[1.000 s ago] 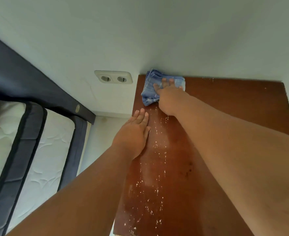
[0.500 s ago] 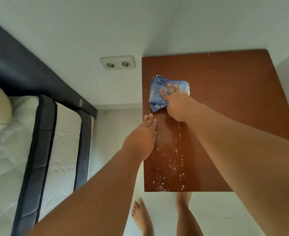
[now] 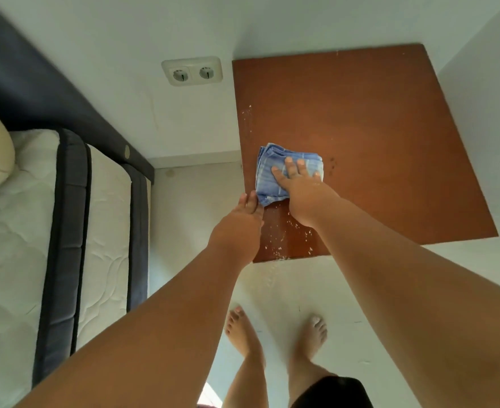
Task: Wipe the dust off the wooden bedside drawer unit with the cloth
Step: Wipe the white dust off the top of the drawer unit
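From the head camera we see the right hand (image 3: 301, 195) lying flat on the folded blue cloth (image 3: 269, 169), fingers straight and slightly spread, pressing it onto the unit (image 3: 375, 122) top near its left edge. The left hand (image 3: 237, 228) sits at that edge with straight fingers held together, the tips just beside the cloth's near corner. White dust (image 3: 297, 234) speckles the near left corner. We also see a socket (image 3: 192, 71), a mattress (image 3: 104, 225) and bare feet (image 3: 244, 334).
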